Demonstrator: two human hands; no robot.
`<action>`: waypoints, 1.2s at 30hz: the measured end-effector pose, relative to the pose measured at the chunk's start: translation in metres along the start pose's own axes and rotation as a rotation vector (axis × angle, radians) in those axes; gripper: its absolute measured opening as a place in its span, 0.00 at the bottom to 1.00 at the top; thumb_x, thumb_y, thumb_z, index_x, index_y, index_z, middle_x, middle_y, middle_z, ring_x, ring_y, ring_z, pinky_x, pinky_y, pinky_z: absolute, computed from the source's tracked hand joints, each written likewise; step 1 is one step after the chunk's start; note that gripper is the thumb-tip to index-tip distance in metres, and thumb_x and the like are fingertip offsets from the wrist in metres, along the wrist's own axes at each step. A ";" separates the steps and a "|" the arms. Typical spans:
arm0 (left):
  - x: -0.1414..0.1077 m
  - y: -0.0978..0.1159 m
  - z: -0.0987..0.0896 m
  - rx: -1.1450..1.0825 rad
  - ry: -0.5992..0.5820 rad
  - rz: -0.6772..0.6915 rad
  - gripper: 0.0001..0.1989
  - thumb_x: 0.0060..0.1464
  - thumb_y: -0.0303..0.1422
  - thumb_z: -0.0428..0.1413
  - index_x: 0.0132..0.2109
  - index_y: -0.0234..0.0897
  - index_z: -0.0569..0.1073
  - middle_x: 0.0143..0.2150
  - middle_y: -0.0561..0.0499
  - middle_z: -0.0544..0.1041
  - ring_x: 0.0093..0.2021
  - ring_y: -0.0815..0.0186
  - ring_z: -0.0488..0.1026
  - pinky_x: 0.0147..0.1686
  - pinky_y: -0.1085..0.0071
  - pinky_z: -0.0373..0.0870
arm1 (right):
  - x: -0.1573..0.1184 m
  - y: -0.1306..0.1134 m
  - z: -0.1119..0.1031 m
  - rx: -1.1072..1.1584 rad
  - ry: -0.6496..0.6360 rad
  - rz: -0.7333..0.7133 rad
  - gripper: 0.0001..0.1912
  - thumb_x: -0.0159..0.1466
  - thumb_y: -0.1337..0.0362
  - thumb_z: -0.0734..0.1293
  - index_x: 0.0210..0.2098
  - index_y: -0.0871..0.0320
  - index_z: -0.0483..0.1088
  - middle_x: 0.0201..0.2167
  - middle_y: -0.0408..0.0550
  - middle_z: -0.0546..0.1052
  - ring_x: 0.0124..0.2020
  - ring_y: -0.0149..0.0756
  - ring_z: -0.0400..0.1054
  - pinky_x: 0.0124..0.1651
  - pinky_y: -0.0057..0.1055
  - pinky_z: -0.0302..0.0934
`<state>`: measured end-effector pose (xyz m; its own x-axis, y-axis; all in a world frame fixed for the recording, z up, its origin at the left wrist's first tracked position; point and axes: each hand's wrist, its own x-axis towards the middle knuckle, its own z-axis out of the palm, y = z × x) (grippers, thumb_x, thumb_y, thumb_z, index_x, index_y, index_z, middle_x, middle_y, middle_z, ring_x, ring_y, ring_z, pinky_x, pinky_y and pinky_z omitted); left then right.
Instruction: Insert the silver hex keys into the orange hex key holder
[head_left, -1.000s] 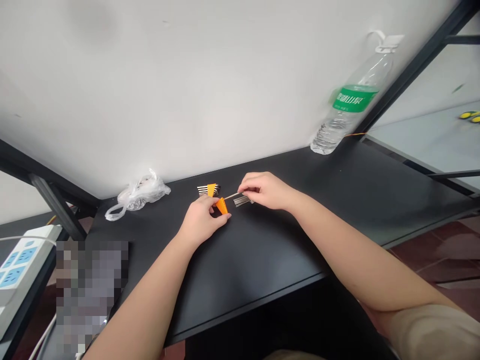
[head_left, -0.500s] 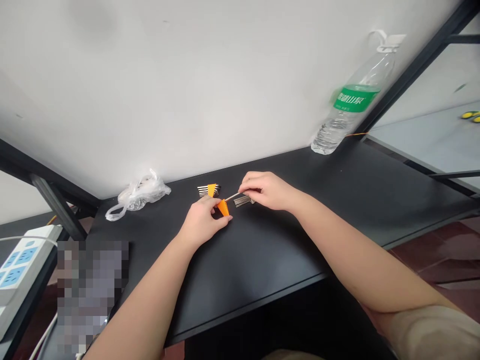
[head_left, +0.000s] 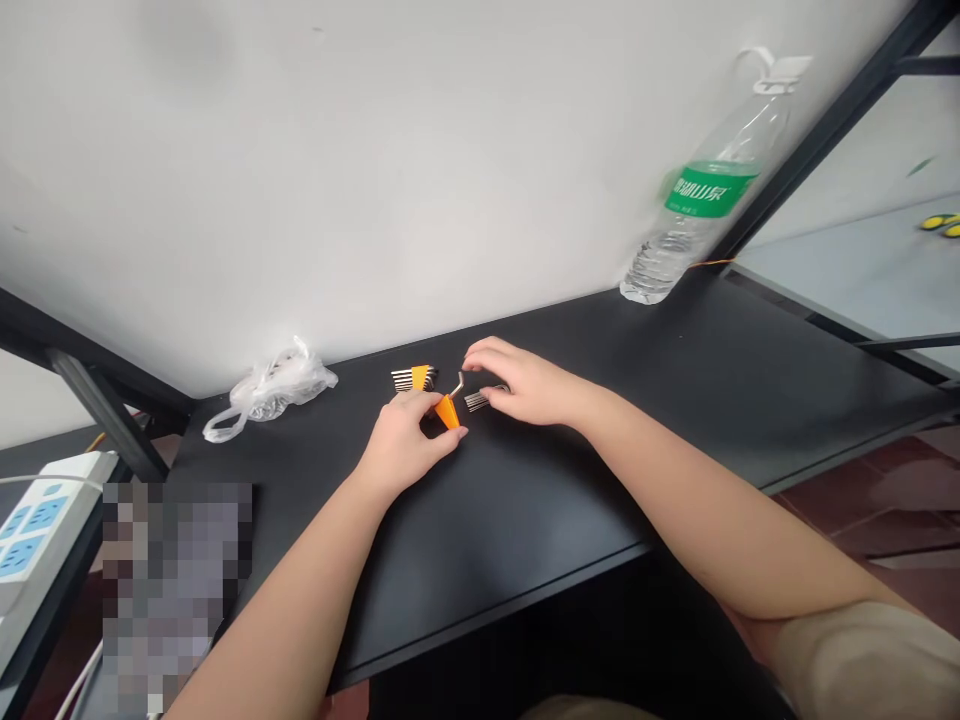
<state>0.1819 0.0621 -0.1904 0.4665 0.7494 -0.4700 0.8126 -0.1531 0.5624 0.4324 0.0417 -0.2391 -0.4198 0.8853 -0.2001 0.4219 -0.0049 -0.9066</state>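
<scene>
My left hand [head_left: 409, 435] is closed, pinching an orange hex key holder [head_left: 448, 411] between thumb and fingers. A single hex key [head_left: 457, 383] sticks out of the holder's top, its bent end pointing up. Beside that bent end is my right hand [head_left: 517, 380], its thumb and fingers apart and nothing visibly held. Several loose hex keys [head_left: 475, 401] lie on the table under the right hand, which hides part of them. Behind my left hand rests a second orange holder [head_left: 421, 377] filled with several hex keys.
The black table [head_left: 480, 540] stands against a white wall. At the back left lies a clear plastic bag [head_left: 279, 382]. A large water bottle [head_left: 697, 190] with a green label stands at the back right. A power strip [head_left: 37, 520] is at the far left.
My right hand has let go of the hex key, and its thumb and fingers have spread. The key now stays in the orange holder. My left hand keeps its hold.
</scene>
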 end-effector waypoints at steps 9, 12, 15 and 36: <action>-0.001 -0.001 0.002 -0.065 0.079 -0.017 0.23 0.52 0.43 0.66 0.54 0.42 0.77 0.51 0.50 0.81 0.48 0.58 0.78 0.52 0.60 0.76 | 0.003 0.039 -0.010 -0.293 -0.165 0.232 0.09 0.64 0.68 0.66 0.39 0.53 0.78 0.44 0.48 0.76 0.39 0.38 0.71 0.42 0.32 0.62; -0.001 -0.002 0.003 -0.078 0.088 -0.031 0.23 0.52 0.43 0.66 0.54 0.43 0.77 0.51 0.50 0.81 0.48 0.58 0.78 0.52 0.61 0.76 | 0.004 0.033 -0.007 -0.279 -0.150 0.257 0.07 0.64 0.67 0.66 0.36 0.54 0.78 0.42 0.48 0.76 0.36 0.35 0.70 0.38 0.30 0.60; -0.002 -0.004 0.003 -0.078 0.107 -0.027 0.24 0.52 0.44 0.67 0.54 0.44 0.78 0.52 0.50 0.81 0.49 0.58 0.78 0.52 0.60 0.76 | 0.006 0.027 -0.006 -0.252 -0.164 0.259 0.06 0.64 0.66 0.66 0.36 0.54 0.77 0.42 0.47 0.76 0.36 0.35 0.69 0.36 0.30 0.59; 0.001 -0.002 0.000 0.017 0.109 -0.041 0.19 0.54 0.46 0.65 0.52 0.47 0.79 0.46 0.52 0.82 0.47 0.57 0.77 0.49 0.60 0.74 | 0.002 0.003 -0.011 0.190 0.092 -0.017 0.07 0.66 0.66 0.66 0.37 0.55 0.78 0.39 0.45 0.78 0.33 0.32 0.68 0.37 0.31 0.62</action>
<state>0.1804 0.0637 -0.1920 0.3926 0.8208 -0.4149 0.8364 -0.1311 0.5322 0.4414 0.0487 -0.2383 -0.3465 0.9247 -0.1575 0.2523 -0.0699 -0.9651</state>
